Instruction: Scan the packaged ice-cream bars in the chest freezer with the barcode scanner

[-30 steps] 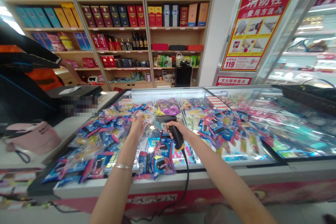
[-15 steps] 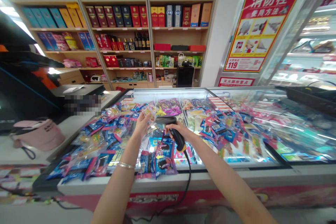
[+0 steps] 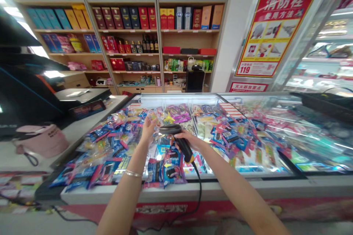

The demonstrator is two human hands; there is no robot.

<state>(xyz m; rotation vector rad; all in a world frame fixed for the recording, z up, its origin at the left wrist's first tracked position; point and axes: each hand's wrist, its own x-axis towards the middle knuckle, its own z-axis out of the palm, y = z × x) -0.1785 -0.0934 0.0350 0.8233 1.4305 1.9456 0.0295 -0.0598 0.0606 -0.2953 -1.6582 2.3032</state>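
My right hand (image 3: 185,140) is closed round the grip of a black barcode scanner (image 3: 171,130), its head turned left toward my other hand. A black cable runs down from the scanner's yellow-trimmed base. In my left hand (image 3: 149,127) a clear plastic food packet (image 3: 156,117) is pinched, its contents too small to name. Beneath both hands, blue and purple snack packets (image 3: 173,172) lie on the glass top of a chest freezer (image 3: 132,191). More blue and clear packets (image 3: 106,137) are heaped to the left of my left hand.
Another heap of packets (image 3: 231,134) covers the freezer's right part. At the left, a pink bag (image 3: 41,143) and a dark device (image 3: 86,109) stand on a counter. Shelves of boxed bottles (image 3: 124,18) rise behind, beside a red fire-hydrant poster (image 3: 278,33).
The scanner has tilted and shifted slightly left and down, toward my left hand. My left hand still holds the clear packet in nearly the same place.
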